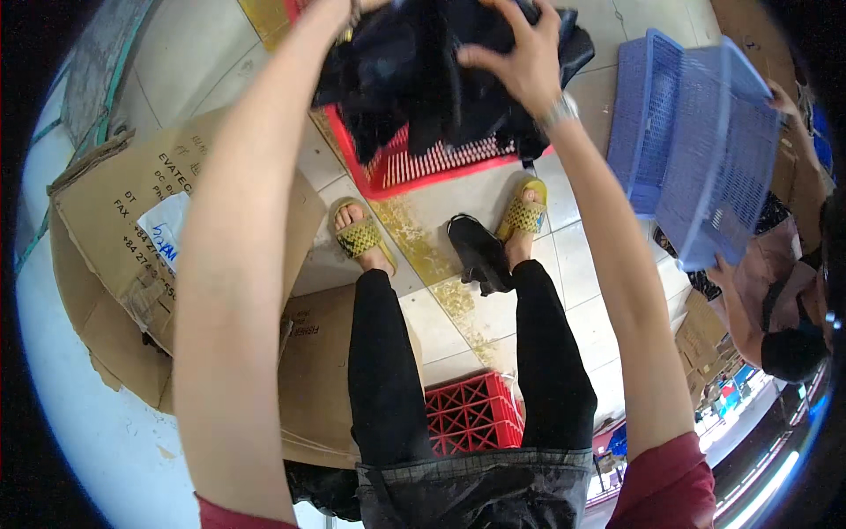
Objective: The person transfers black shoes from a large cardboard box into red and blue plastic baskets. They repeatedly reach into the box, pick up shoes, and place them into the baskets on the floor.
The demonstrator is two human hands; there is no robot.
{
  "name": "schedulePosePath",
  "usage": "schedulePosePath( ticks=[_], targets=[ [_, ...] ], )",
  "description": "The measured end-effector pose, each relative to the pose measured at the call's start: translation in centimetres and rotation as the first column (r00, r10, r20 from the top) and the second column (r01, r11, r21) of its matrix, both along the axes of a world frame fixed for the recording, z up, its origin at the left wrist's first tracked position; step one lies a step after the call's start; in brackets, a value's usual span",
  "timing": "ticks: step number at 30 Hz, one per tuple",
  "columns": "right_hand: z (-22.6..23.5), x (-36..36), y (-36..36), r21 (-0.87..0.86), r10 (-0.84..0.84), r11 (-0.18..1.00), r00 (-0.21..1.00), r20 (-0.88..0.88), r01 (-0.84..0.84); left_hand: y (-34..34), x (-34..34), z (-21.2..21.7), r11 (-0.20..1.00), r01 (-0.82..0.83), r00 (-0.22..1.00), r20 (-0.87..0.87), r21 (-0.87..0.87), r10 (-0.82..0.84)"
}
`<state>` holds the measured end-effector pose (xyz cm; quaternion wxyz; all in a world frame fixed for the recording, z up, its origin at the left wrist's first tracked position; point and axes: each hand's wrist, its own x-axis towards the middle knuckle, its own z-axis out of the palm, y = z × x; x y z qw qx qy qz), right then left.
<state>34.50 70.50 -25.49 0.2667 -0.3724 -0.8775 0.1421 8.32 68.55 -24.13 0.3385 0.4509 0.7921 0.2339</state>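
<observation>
A heap of black, slightly shiny, cloth-like pieces (414, 75) is piled in a red plastic basket (441, 176) at the top of the view. Over its right part, my right hand (527, 62) has its thumb and fingers spread apart and not closed round anything. My left hand (374, 4) reaches the far left side of the heap. The upper edge cuts it off, so its fingers are hidden. Another black piece (478, 251) lies on the tiled floor beside my right foot.
Cardboard boxes (115, 238) stand at the left. A red crate (471, 414) sits between my legs. At the right, another person's hands (780, 99) hold a blue basket (718, 150) against a second blue basket (643, 115). A worn yellow line crosses the floor.
</observation>
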Motion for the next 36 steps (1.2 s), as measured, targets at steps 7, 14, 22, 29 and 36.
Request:
schedulePosePath(
  ticks=[7,14,22,29,36],
  targets=[
    [6.6,0.5,1.3,-0.254,-0.021,0.965,0.979,0.201,0.072,-0.8,2.3,8.7,0.992,0.087,0.939,-0.324,-0.089,-0.112],
    [-2.6,15.1,-20.4,-0.811,0.279,0.539,0.860,0.427,0.228,-12.9,6.9,-1.6,0.784,-0.256,0.868,-0.223,0.565,0.444],
    [-17.5,22.6,-30.7,-0.900,0.628,0.319,0.646,0.435,0.297,-19.2,5.2,-9.9,0.596,-0.711,0.619,-0.071,0.373,0.782],
    [-10.2,18.8,-27.7,-0.927,0.643,0.361,0.692,0.329,0.104,-10.8,-4.7,-7.3,0.828,-0.511,0.859,0.127,0.232,0.495],
    [-10.3,15.5,-36.1,-0.818,0.712,0.540,0.412,0.569,0.196,-5.6,1.8,-4.6,0.978,-0.186,0.907,-0.367,0.095,0.208]
  ],
)
